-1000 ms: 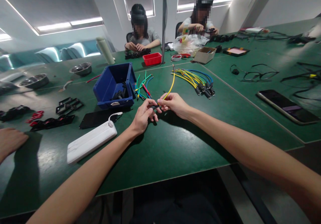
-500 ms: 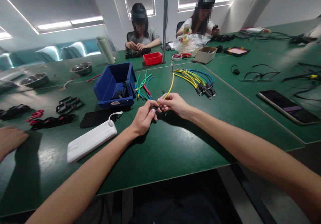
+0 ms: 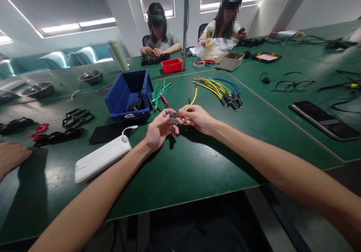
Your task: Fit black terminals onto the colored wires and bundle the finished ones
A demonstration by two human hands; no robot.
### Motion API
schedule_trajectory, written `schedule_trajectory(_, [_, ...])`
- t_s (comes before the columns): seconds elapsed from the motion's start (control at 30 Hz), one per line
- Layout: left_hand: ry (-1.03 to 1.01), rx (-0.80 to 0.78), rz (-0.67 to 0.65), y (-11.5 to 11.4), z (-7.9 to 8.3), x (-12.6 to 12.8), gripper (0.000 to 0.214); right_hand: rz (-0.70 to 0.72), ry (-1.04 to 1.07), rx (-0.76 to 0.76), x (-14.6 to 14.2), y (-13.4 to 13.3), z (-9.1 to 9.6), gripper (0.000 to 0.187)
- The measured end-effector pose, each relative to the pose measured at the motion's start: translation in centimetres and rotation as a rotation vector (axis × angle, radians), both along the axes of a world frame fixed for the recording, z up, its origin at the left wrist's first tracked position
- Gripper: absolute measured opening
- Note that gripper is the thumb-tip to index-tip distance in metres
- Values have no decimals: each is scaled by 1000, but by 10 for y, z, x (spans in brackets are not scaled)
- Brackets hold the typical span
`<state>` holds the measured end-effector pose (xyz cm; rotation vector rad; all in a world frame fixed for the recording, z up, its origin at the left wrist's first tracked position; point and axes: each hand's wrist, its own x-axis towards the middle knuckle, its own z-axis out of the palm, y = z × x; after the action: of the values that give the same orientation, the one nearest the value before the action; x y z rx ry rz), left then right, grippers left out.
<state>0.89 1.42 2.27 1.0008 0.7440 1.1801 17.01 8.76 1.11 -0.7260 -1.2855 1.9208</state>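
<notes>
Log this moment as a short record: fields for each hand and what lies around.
Left: left hand pinches the black connector
Right: right hand grips the yellow wire beside the connector
Behind hands: blue bin, loose wires, wire bundle
By left arm: white power bank, black phone
Surface: green table
Others: one person and a second person seated across; third person's hand at left edge

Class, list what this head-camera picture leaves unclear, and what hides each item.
1. Head view: black connector, tiny, ends covered by left hand and right hand; whether yellow wire is seated, unclear.
2. Head view: dark parts in blue bin, half hidden by its wall.
3. Head view: another person's hand, cut off by left edge.
</notes>
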Motion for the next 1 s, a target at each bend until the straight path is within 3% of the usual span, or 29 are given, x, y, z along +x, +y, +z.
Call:
schedule_trajectory(0.3, [87, 39, 29, 2, -1, -2, 35, -25, 11, -35, -1, -5, 2, 35])
schedule_trajectory(0.67, [200, 35, 138, 11, -14, -6, 41, -151, -125, 249, 3, 8, -1, 37])
schedule_trajectory(1.0, [248, 80, 163, 14, -19, -5, 38, -169, -140, 322, 4, 10, -1, 36])
